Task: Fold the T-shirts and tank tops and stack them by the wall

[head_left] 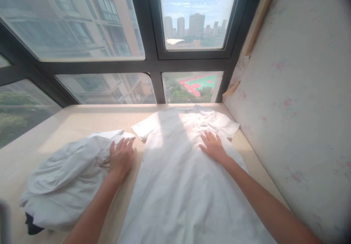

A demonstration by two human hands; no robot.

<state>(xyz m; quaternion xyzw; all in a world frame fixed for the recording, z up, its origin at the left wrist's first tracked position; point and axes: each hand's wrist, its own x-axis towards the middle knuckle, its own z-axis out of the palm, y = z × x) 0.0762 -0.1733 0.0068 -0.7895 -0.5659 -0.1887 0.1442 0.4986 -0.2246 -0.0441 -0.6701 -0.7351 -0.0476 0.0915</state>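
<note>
A white T-shirt (170,171) lies spread out, front up, its collar toward the window and a small dark label print on the chest. My right hand (213,147) rests flat on its chest just below the print, fingers spread. To the left is a crumpled heap of white clothing (65,167), with a dark piece (33,225) showing under its lower left edge. My left hand (122,156) lies at the heap's right edge, fingers stretched out and touching the fabric. Neither hand grips anything. The shirt's lower end runs out of view.
Both garments lie on a pale wooden surface (109,110) that ends at dark-framed windows (153,66). A wall with flowered paper (290,108) bounds the right side, close to the shirt's right sleeve. A blurred grey object (4,218) shows at the lower left edge.
</note>
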